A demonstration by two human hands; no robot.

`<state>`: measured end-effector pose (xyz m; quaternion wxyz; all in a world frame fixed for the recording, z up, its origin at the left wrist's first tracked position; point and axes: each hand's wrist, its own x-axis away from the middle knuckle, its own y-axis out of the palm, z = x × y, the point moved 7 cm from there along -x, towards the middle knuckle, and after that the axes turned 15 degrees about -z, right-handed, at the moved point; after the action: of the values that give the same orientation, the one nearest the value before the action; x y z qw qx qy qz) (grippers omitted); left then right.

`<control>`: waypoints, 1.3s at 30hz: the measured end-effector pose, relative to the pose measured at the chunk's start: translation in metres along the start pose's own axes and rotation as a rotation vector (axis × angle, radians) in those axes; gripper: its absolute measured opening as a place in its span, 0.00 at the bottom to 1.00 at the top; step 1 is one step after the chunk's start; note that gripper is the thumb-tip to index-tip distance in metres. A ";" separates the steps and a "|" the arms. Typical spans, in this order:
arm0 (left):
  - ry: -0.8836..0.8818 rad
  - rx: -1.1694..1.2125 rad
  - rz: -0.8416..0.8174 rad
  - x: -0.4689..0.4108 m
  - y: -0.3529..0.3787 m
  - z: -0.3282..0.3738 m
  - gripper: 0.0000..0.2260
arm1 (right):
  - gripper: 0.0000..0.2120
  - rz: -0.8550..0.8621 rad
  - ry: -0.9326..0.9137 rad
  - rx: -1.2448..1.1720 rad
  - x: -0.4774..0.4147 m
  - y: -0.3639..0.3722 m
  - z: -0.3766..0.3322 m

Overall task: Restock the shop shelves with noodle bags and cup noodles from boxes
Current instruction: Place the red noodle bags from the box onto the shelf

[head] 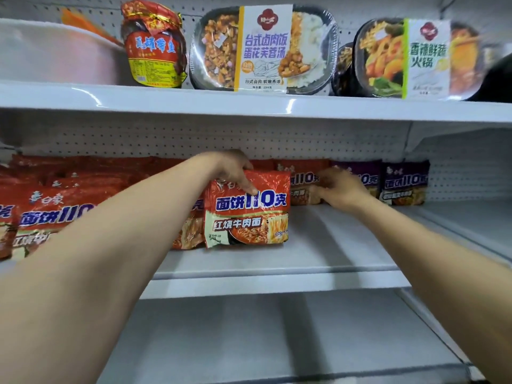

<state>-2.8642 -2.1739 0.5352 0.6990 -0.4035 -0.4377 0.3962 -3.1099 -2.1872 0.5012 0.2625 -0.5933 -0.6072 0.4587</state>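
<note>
Head view: at frame centre the left grip (234,169) pinches the top edge of a red noodle bag (249,214), which stands upright on the middle shelf (332,245) against the red row to its left. It would be best squared flush with that row, label forward, before it is let go. The right grip (342,189) touches a brown bag (302,188) further back; I cannot tell whether it grasps it. Right of that stand two purple bags (404,181). At the top of the frame are two meal trays (263,48) and one jar (153,48).
</note>
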 end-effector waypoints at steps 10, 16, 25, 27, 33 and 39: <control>0.016 -0.082 0.102 -0.070 -0.011 -0.011 0.28 | 0.27 -0.084 0.047 0.095 0.003 0.024 0.001; -0.006 -0.138 0.168 -0.090 -0.025 -0.023 0.28 | 0.26 -0.070 0.028 0.064 0.002 0.032 -0.002; -0.027 -0.185 0.266 -0.107 -0.030 -0.043 0.34 | 0.26 -0.068 0.062 0.127 -0.006 0.040 0.000; -0.022 -0.161 0.298 -0.110 -0.029 -0.047 0.35 | 0.27 -0.071 0.070 0.130 -0.007 0.042 0.001; -0.001 -0.078 0.420 -0.094 -0.025 -0.048 0.30 | 0.29 -0.109 0.097 0.119 -0.006 0.044 0.001; 0.005 0.072 0.556 -0.041 -0.014 -0.049 0.28 | 0.32 -0.112 0.127 0.046 0.009 0.032 -0.009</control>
<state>-2.8281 -2.2267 0.5217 0.5784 -0.4839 -0.2940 0.5872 -3.0883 -2.1803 0.4752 0.3393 -0.5802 -0.6108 0.4185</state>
